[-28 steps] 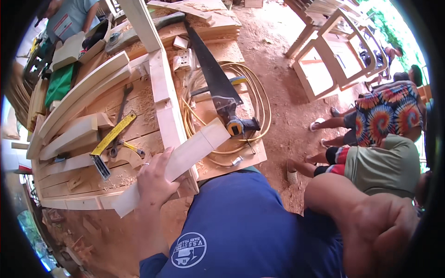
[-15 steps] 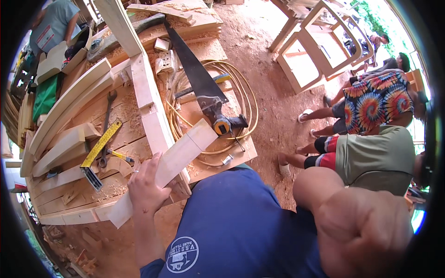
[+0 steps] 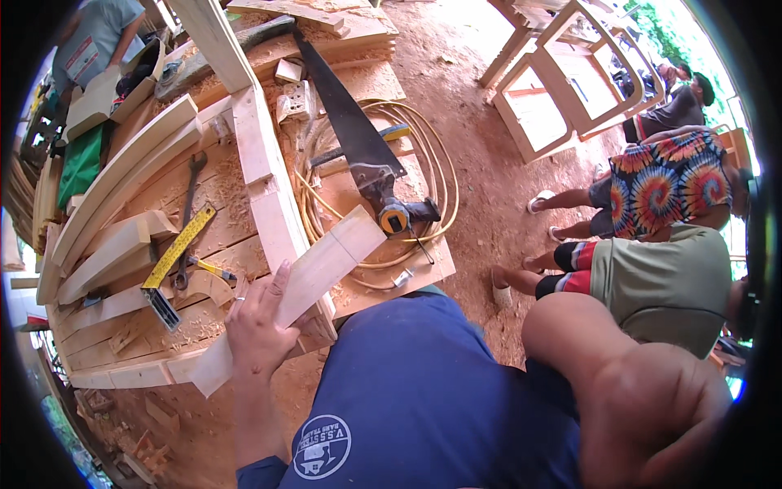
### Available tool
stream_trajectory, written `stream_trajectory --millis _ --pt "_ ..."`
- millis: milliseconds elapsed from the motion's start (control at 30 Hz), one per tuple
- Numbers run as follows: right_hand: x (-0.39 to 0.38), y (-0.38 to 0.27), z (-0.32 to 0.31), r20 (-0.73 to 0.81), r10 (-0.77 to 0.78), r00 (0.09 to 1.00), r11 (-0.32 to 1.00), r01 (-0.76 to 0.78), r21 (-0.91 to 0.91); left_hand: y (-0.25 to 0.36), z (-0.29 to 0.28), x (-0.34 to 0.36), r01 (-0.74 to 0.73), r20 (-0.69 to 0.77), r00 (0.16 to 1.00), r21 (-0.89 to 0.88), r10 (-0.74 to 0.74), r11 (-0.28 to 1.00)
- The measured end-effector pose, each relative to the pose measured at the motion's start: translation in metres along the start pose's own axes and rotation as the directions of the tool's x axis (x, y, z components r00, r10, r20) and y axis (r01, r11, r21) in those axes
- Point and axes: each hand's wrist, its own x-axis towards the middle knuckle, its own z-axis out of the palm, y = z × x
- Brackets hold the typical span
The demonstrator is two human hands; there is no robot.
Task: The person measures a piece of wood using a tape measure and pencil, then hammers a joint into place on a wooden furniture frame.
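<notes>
My left hand [image 3: 259, 322] grips a pale flat board [image 3: 326, 259], its fingers lying along one edge and its thumb on the face. The board lies slantwise across the bench's near edge, with a pencil line across its far end. Beneath my left hand, its lower end [image 3: 213, 367] comes out past the bench rail. Raised close to the camera at the lower right is my right hand [image 3: 676, 416], on a bent arm; its fingers are hidden or blurred. A handsaw [image 3: 338, 106] with a dark blade lies beyond the board, beside a power tool [image 3: 397, 218] with a yellow-and-black end.
On the slatted bench lie a yellow try square [image 3: 181, 248], a wrench [image 3: 192, 196], curved wooden pieces [image 3: 122, 183] and shavings. A coiled yellow cable [image 3: 440, 175] surrounds the power tool. Several people stand at right, near a wooden frame [image 3: 533, 110]. Another person [image 3: 98, 41] is at far left.
My right hand has moved slightly right and down, its fingers turning out of sight. The left hand keeps its grip on the board. The view has shifted slightly.
</notes>
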Motion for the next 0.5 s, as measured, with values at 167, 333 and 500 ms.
stream_trajectory --millis 167,333,500 --pt "-0.032 0.026 -0.063 -0.131 0.327 0.936 0.873 -0.352 -0.338 0.003 -0.020 0.018 -0.098 0.054 0.994 0.083 0.094 0.992" --pt "-0.146 0.085 -0.120 -0.177 0.803 0.569 0.263 -0.604 -0.752 0.012 -0.070 0.080 -0.097 0.045 0.995 0.204 0.090 0.974" --pt "-0.282 0.054 -0.111 -0.158 0.987 0.041 -0.067 -0.784 -0.617 -0.028 -0.092 0.209 -0.105 -0.059 0.991 0.189 0.118 0.976"
